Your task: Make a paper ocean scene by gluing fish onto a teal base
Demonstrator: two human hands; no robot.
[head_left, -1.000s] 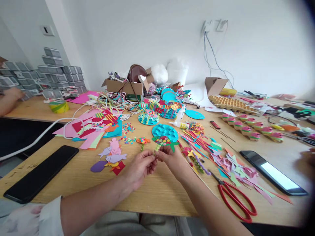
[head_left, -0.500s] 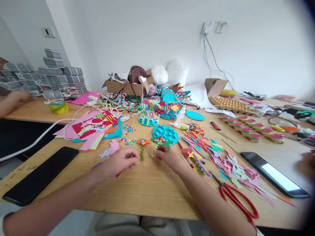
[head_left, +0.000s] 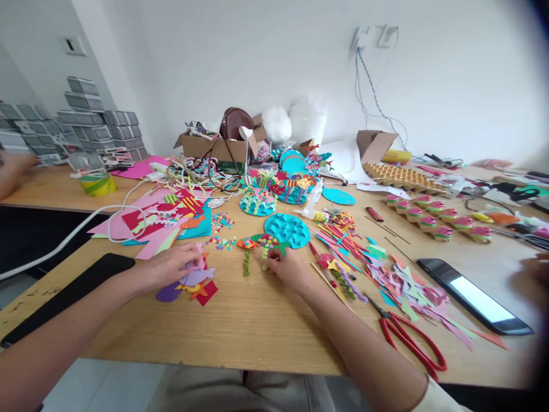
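Nearest me, at the close edge of the pale wooden worktop (head_left: pixel 240 343), lie the red-handled metal scissors (head_left: pixel 414 340), to the right of the person's right forearm. Both bare forearms come in low from either side and slant inward over the wood, the left one crossing close by a flat black rectangular phone (head_left: pixel 72 292).

The left hand (head_left: pixel 174 266) is palm down, wrist fairly flat, fingers stretched forward and bent a little over a small pile of lilac, pink and orange paper fish cut-outs (head_left: pixel 197 277). Its fingertips are on the pile, but I can't tell whether that grip is apart or together on a piece.

The right hand (head_left: pixel 286 269) points forward and leftward, fingers curled, thumb toward the middle. Its grip is pinched together on a pale-green wavy stem (head_left: pixel 265 260), below a green paper fish covered in coloured dots (head_left: pixel 271 241). Just left of it lies an orange dotted paper fish (head_left: pixel 246 243) with a twisted dark-green stem (head_left: pixel 246 265).

Just beyond stands a turquoise round moulded base (head_left: pixel 286 230). Behind that are a white glue bottle (head_left: pixel 315 215) and, farther off, an open brown cardboard box (head_left: pixel 210 147).
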